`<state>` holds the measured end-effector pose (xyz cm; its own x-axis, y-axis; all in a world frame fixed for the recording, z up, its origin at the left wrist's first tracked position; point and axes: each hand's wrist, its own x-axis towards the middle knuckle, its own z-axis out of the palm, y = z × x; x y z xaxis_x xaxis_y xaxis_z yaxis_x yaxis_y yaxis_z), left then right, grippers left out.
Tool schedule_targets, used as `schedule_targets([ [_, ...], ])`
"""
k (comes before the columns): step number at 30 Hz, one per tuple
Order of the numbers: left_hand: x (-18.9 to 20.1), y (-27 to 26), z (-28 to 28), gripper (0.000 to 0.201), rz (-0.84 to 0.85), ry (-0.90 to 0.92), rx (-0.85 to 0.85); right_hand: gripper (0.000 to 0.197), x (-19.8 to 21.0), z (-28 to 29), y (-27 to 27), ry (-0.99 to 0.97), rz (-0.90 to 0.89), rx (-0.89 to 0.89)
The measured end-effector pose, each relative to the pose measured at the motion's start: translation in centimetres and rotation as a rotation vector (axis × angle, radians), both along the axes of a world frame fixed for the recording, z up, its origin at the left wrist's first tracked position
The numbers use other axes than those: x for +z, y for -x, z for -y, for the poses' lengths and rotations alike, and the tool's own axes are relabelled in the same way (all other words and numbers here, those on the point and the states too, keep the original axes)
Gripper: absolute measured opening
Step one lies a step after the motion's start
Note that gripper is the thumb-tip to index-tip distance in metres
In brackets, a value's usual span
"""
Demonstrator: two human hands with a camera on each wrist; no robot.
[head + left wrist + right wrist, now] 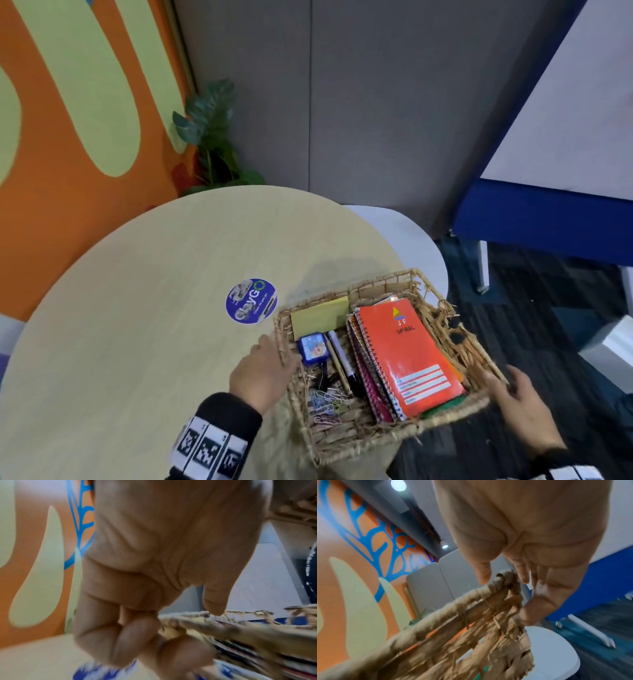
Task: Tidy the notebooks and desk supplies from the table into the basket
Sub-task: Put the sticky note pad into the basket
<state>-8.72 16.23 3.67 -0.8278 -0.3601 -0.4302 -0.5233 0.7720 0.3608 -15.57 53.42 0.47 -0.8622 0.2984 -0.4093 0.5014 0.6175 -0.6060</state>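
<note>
Now my left hand (260, 373) is on the left side of the woven basket (356, 442); in the left wrist view its fingers (133, 639) are curled around the rim and the thumb lies over the top edge, so it grips the basket. My right hand (524, 407) is at the right side of the basket. In the right wrist view its fingers (544, 601) go down along the outside of the frayed wall and the thumb is near the rim, but the picture is blurred and I cannot tell if it really closes on the rim or only touches it.

The basket stands at the right edge of the round surface (137, 325), and its right part goes past the edge, above the floor. Inside, on the right, lies the orange spiral notebook (407, 353) on top of other notebooks. On the left are yellow sticky notes (320, 317), a small blue box (312, 347), a pen (344, 363), black binder clips and coloured paper clips (327, 402). A round blue sticker (251, 301) is on the surface, just beside the basket.
</note>
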Motion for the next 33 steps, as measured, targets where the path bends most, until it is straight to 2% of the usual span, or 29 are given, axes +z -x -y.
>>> schedule_targets([
  [2,-0.5,-2.4,-1.3,0.063,0.067,-0.154,-0.033,0.044,-0.8,0.1,0.8,0.201,0.062,-0.088],
  [5,-1.9,-4.3,-3.3,0.041,0.03,-0.317,0.007,0.029,-2.1,-0.2,1.4,0.381,0.074,-0.152],
  [9,-2.5,-4.9,-3.9,0.024,-0.069,-0.326,0.107,0.022,-2.3,-0.2,1.4,0.449,0.047,-0.143],
  [11,-2.0,-4.9,-3.3,0.03,-0.129,-0.332,0.079,0.02,-1.9,0.1,1.5,0.451,0.027,-0.098],
  [14,-0.7,-4.8,-1.9,0.036,-0.196,-0.228,0.038,0.025,-0.5,1.3,1.9,0.476,-0.014,-0.001],
  [18,1.6,-5.2,0.4,0.035,-0.284,-0.178,0.089,0.021,1.9,4.4,3.2,0.5,-0.134,0.099],
  [23,4.2,-6.6,4.3,0.035,-0.41,-0.137,0.242,0.01,5.2,10.9,6.6,0.655,-0.14,0.287],
  [27,5.0,-7.9,7.7,0.03,-0.504,-0.09,0.403,0.027,6.1,18.5,9.2,0.674,-0.14,0.501],
  [33,4.2,-9.6,13.7,0.018,-0.602,-0.027,0.722,0.035,6.3,32.1,12.7,0.704,-0.063,0.68],
])
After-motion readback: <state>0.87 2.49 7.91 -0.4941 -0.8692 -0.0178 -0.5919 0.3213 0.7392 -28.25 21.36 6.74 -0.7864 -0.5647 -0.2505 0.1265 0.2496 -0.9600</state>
